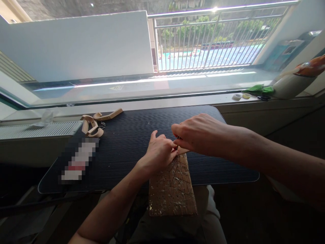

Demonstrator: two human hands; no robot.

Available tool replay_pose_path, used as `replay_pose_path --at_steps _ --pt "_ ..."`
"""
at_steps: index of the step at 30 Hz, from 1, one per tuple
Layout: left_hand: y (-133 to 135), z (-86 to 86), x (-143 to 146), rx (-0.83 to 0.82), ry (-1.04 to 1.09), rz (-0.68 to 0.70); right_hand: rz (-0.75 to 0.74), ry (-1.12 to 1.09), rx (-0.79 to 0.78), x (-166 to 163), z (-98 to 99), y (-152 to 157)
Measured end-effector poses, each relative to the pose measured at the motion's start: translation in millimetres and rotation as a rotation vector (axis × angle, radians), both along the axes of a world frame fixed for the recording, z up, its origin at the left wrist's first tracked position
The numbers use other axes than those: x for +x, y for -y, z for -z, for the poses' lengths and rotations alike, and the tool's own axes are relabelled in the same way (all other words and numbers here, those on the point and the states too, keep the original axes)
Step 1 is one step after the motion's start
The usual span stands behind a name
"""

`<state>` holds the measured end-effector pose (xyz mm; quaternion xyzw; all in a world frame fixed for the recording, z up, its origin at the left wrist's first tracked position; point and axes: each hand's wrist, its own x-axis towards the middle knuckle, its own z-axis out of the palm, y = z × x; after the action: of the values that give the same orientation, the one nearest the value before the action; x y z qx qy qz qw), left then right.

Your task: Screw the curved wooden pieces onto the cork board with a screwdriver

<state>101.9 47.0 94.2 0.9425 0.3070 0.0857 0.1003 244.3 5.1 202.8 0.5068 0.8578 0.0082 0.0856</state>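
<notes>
My right hand (pixel 196 132) is closed around a small, dark, thin tool (pixel 177 144), mostly hidden by the fingers, its kind unclear. Its tip points down beside my left fingertips. My left hand (pixel 161 149) is closed, with the thumb side pressed against a pale wooden piece (pixel 182 150) at the far end of a worn cardboard slab (pixel 172 193). Only a short part of that wood shows under my hands. Holes, scratches and shiny patches cover the slab, which juts over the table's near edge toward my lap.
On the black ridged table (pixel 127 152), curved wooden pieces (pixel 88 126) and a longer wooden hook (pixel 109 116) lie at the far left, by small metal bits (pixel 103 124). Tape rolls (pixel 237 97) and a green cloth (pixel 257 89) rest on the windowsill.
</notes>
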Motion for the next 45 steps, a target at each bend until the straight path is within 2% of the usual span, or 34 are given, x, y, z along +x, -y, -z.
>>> replay_pose_path --at_steps 6,12,20,25,32,38,45 --pt "-1.9 2.9 -0.3 -0.012 0.013 -0.007 -0.036 -0.007 -0.045 0.7 -4.0 0.6" --pt "-1.2 2.9 -0.6 -0.001 0.0 0.0 0.027 0.015 0.01 1.3 1.5 0.3" --pt "-3.0 5.4 0.1 0.0 0.016 0.002 -0.01 0.041 -0.07 -1.4 -6.3 0.6" --pt "-2.4 3.3 -0.5 0.004 0.007 -0.002 0.031 0.053 -0.024 -2.9 -2.1 -0.7" --pt "-1.9 4.4 -1.0 -0.004 0.021 -0.005 -0.026 0.041 -0.056 0.6 -5.4 -1.4" --pt "-1.2 3.2 -1.4 0.012 0.015 0.009 0.049 0.032 -0.006 -0.9 2.5 -1.7" --pt "-2.8 6.9 -0.5 0.02 0.009 0.007 -0.016 -0.002 -0.045 3.8 -0.9 -1.3"
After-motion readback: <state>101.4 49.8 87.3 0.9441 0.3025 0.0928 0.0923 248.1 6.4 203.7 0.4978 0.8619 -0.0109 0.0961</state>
